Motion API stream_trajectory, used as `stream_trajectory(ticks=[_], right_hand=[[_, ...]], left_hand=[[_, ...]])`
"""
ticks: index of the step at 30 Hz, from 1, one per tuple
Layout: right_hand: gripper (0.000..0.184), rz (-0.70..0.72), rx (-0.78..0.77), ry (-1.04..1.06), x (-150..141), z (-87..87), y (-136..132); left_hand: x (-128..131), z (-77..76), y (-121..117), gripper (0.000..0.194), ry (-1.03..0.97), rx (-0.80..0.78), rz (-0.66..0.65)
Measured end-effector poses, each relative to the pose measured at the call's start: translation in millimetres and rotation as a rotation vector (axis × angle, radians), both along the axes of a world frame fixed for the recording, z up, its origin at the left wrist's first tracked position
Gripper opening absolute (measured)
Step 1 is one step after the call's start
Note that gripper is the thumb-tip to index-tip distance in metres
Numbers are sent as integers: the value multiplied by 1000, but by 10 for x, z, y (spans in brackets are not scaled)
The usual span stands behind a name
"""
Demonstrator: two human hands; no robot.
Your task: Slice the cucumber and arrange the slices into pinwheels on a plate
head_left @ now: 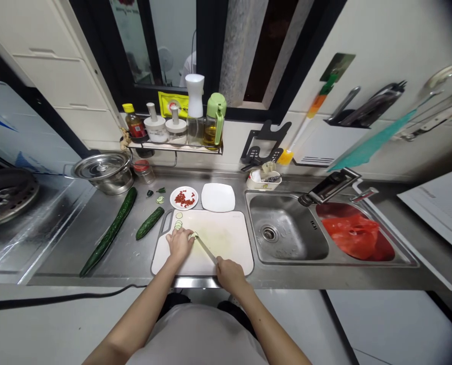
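My left hand (179, 243) presses down on a cucumber piece (191, 235) on the white cutting board (226, 246), fingers curled over it. My right hand (229, 272) grips the handle of a knife (206, 248) whose blade points up-left and meets the cucumber beside my left fingers. A few cucumber slices (178, 220) lie at the board's upper left corner.
A long cucumber (110, 231) and a short one (150, 223) lie left of the board. Behind it stand a plate of red chopped bits (184, 197) and a white plate (218, 197). A sink (287, 233) lies right, a red basin (353, 235) beyond it, a steel pot (104, 171) far left.
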State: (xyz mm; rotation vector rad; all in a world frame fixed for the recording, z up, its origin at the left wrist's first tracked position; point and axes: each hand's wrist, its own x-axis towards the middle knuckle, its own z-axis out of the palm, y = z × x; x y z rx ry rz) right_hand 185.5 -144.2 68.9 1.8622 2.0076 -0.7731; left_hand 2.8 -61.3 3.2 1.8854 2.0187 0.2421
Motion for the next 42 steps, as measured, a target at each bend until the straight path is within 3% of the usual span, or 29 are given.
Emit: stream_trajectory(ticks=[28, 42], right_hand=[[29, 11, -52, -19, -86, -81, -39], [28, 7, -20, 16, -150, -60, 64]], left_hand=[[35, 31, -49, 24, 8, -6, 36], [36, 10, -44, 26, 28, 19, 60]])
